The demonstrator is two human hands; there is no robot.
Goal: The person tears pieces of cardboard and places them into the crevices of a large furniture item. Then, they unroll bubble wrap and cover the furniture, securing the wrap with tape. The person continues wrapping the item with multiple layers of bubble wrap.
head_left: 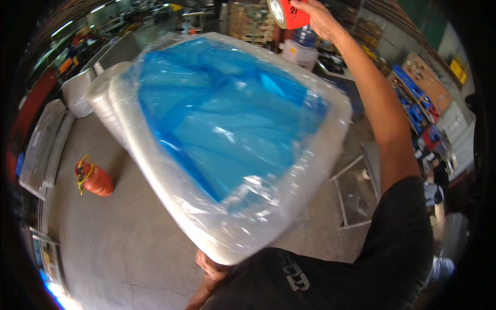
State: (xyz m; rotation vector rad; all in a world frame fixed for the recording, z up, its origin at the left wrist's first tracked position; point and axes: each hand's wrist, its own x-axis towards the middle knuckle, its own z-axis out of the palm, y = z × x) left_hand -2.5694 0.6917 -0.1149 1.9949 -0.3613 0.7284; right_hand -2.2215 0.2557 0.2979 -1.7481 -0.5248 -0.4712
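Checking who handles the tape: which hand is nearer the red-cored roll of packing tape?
Right. The right hand grips the red-cored roll of packing tape overhead; the left hand is far below, under the plastic-wrapped blue panel.

Black short-sleeved shirt (392,258) with a pale, seemingly printed chest marking (295,279).
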